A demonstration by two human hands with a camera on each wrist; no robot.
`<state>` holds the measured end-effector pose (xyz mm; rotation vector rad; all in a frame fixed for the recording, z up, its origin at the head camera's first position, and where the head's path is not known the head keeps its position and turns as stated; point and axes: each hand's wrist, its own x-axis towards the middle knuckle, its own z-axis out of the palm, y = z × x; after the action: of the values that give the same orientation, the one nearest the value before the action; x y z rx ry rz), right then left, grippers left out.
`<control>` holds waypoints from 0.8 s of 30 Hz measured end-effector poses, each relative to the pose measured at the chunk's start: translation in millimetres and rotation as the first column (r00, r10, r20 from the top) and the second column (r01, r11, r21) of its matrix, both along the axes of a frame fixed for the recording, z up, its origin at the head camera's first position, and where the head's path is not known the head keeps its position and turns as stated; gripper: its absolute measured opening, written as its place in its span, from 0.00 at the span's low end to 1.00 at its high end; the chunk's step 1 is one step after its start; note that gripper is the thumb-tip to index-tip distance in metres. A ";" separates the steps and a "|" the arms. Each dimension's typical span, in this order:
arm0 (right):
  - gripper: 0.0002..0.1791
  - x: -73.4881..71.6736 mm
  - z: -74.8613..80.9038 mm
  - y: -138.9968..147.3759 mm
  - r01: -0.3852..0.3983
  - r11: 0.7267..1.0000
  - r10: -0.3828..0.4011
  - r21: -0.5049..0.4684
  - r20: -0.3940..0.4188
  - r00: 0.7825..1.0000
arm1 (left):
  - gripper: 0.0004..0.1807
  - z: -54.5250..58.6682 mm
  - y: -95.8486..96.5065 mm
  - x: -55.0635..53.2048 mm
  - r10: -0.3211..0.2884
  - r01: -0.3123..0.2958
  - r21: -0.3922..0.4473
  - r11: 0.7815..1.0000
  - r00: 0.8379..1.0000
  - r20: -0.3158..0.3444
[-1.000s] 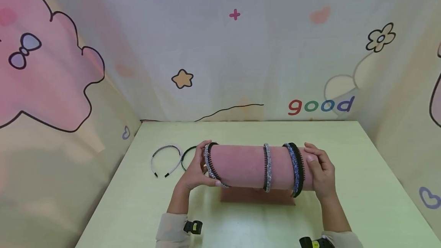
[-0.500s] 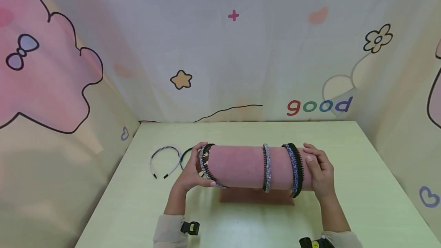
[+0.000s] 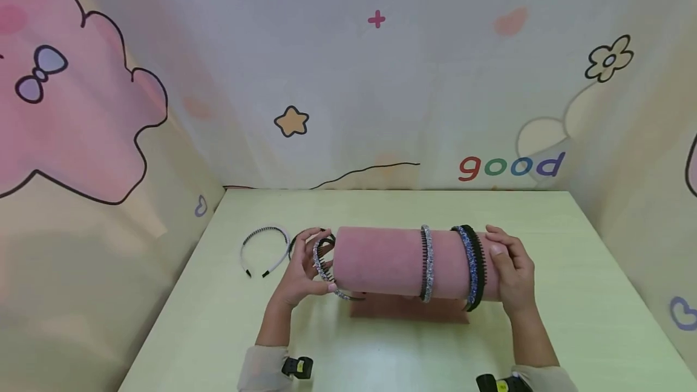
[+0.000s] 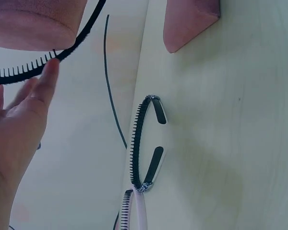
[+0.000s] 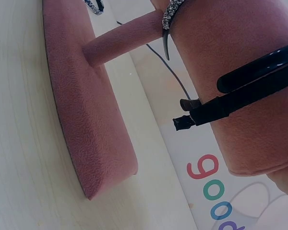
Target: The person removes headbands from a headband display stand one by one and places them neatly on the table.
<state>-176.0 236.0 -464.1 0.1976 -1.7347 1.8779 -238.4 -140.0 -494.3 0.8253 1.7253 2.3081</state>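
Left hand (image 3: 302,276): thumb and fingers grasp a silver headband (image 3: 317,257), comb teeth inward, at the left end of a pink roll (image 3: 378,262). Most of its arc sits beyond that end; a lower tip reaches under the roll. Right hand (image 3: 514,272): grips the roll's right end, thumb in front.

Around the roll: a second silver headband (image 3: 428,264) past the middle; near the right hand, a blue glitter headband (image 3: 471,268) beside a black headband (image 3: 480,266). Below, the pink base (image 3: 408,308) stands on the pale table (image 3: 588,343). Behind the left hand lie a silver-trimmed headband (image 4: 136,143) and a pale lilac headband (image 3: 267,228).
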 end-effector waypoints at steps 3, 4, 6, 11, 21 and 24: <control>0.11 1.1 0.2 1.4 0.006 1.000 -0.006 -0.017 0.001 1.000 | 0.62 -0.2 3.8 1.0 -0.002 0.001 0.005 1.000 1.000 0.018; 0.11 1.5 0.2 1.4 0.005 1.000 -0.005 -0.025 0.002 1.000 | 0.62 -1.0 4.4 1.1 -0.001 0.001 0.008 1.000 1.000 0.024; 0.11 2.2 0.0 1.0 0.000 1.000 0.000 -0.028 -0.001 1.000 | 0.62 -2.5 5.2 1.2 0.002 -0.002 -0.001 1.000 1.000 0.029; 0.11 1.2 0.4 0.5 0.006 1.000 -0.006 -0.015 0.001 1.000 | 0.60 -4.6 5.6 3.0 0.020 -0.018 -0.028 0.999 0.998 0.056; 0.12 1.0 2.2 -0.1 0.008 1.000 -0.008 -0.007 0.033 0.999 | 0.59 -17.7 3.0 15.0 0.090 -0.090 -0.008 0.996 0.993 0.082; 0.12 0.7 2.9 -0.7 0.015 1.000 -0.015 -0.006 0.036 0.999 | 0.60 -19.9 1.6 18.3 0.145 -0.144 -0.025 0.989 0.987 0.063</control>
<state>-175.3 235.3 -461.2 0.1488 -1.7490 1.8863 -220.1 -138.4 -514.2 0.6343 1.8348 2.3742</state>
